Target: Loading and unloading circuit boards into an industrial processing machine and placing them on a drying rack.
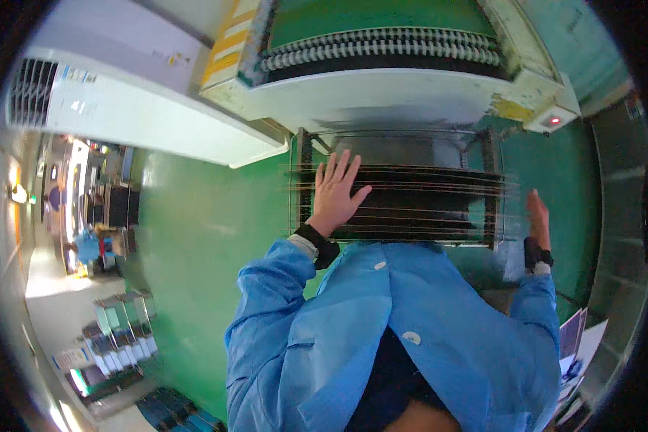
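Observation:
Below me, a dark slotted rack (495,155) holds a row of thin flat panels (417,193) on edge, their narrow copper-coloured edges running left to right. My left hand (336,191) is spread flat over the left ends of the panels; whether it touches them I cannot tell. Out past their right ends is my right hand (538,219), fingers stretched, palm turned toward the rack and slightly blurred. Nothing shows in either hand. Both wrists wear black bands below blue sleeves.
Ahead stands a white machine (381,93) with a roller conveyor (381,52) and a small red-lit box (553,121) at its right corner. A long white cabinet (151,115) reaches in from the left. A person in blue (88,247) is far left, near stools (122,309).

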A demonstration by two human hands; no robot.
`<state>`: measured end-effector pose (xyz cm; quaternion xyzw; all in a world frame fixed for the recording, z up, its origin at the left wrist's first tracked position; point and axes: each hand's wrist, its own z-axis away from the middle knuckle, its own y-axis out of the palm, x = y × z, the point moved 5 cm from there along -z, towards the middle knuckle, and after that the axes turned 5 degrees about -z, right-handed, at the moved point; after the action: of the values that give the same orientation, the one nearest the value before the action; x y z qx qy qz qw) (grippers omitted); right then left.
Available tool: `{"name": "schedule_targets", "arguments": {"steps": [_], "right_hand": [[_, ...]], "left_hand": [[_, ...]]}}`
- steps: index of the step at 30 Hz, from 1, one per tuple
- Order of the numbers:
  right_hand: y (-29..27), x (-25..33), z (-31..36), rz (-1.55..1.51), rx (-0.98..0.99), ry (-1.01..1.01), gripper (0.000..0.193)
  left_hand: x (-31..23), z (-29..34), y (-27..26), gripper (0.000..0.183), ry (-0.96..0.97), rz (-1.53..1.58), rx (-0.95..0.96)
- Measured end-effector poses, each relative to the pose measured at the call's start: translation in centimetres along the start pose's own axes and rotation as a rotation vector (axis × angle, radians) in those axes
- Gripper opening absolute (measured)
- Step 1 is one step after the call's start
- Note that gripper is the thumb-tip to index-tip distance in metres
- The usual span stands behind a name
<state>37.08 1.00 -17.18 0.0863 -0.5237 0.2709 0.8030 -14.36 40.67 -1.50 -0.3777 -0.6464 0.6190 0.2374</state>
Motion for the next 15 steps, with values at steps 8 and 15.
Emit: {"name": "schedule_targets", "arguments": {"steps": [8, 15], "right_hand": [[15.3, 14.8, -0.2, 0.384, 0.181, -0.546, 0.053], [34.8, 15.5, 8.9, 0.809, 0.729, -0.767, 0.064]], "left_hand": [[-0.1, 1.3, 0.3, 0.072, -0.002, 0.013, -0.04], [-0.2, 2.3, 0.2, 0.073, -0.003, 0.022, -0.056]]}}
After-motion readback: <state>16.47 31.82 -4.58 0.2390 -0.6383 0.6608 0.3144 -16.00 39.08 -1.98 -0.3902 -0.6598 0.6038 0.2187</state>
